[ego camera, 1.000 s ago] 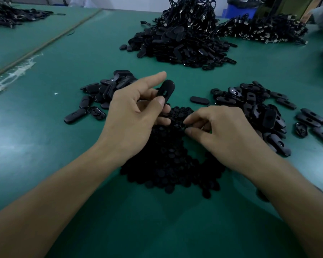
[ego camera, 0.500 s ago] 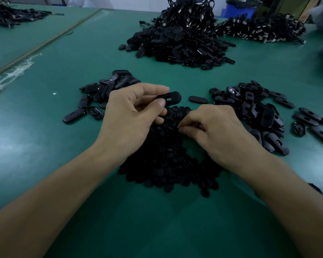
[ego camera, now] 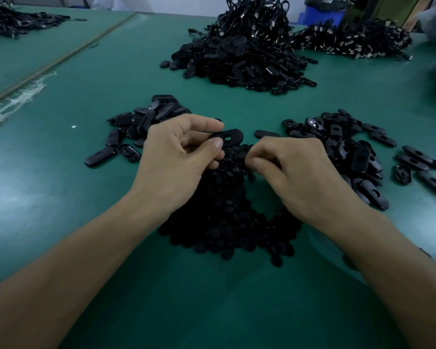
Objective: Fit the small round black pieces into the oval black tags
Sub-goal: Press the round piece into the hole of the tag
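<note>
Both bare forearms reach forward. The left hand (ego camera: 176, 159) pinches an oval tag (ego camera: 229, 137) between thumb and forefinger. Just right of the tag, the right hand (ego camera: 295, 170) is curled, thumb and forefinger tips together.

There were two hands, a left hand (ego camera: 176, 159) and a right hand (ego camera: 295, 172), one oval tag (ego camera: 230, 137) held in the left, one lone tag (ego camera: 266, 134) lying flat, one heap of round pieces (ego camera: 219, 217), two loose groups of tags, the left cluster (ego camera: 141, 119) and the right cluster (ego camera: 342, 142) (each past counting), and three far heaps, the middle heap (ego camera: 239, 54), the far-right heap (ego camera: 350, 41) and the far-left heap (ego camera: 15, 21).
</note>
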{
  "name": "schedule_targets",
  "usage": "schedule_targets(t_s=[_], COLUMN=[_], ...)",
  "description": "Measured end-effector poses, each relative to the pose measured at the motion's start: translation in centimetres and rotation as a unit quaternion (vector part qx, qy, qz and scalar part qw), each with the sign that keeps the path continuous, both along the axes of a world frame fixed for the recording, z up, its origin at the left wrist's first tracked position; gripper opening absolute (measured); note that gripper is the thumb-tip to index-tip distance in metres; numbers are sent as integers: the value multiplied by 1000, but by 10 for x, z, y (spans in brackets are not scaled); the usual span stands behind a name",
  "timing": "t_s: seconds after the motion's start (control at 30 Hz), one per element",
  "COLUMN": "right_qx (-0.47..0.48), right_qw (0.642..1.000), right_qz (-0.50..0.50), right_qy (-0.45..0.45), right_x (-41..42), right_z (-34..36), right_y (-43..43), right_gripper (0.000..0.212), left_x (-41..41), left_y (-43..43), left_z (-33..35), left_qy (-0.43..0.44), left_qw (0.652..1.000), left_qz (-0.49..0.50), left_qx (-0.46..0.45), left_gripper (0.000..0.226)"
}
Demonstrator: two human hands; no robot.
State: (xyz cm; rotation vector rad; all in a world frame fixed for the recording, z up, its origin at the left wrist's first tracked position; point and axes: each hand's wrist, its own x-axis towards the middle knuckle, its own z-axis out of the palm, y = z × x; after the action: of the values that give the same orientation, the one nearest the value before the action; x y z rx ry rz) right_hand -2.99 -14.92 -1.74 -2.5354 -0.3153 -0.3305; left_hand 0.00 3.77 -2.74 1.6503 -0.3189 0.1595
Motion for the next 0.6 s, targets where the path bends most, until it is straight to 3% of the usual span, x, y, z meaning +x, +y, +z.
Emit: schedule_targets(t_s=[0.4, 0.6], right_qx=[203, 136], right_qw=[979, 990], right_qz=[-4, 10], right_qy=[10, 45], right_x=[-3, -2], right_z=[5, 2], right_y=[-3, -4], right_gripper=[16, 20], left_x=[-2, 0], left_y=[-1, 1], left_z=[0, 1], left_qy=[-13, -17], left_qw=[999, 999], left_qz=[8, 14], left_qx=[36, 37], left_gripper=[23, 22])
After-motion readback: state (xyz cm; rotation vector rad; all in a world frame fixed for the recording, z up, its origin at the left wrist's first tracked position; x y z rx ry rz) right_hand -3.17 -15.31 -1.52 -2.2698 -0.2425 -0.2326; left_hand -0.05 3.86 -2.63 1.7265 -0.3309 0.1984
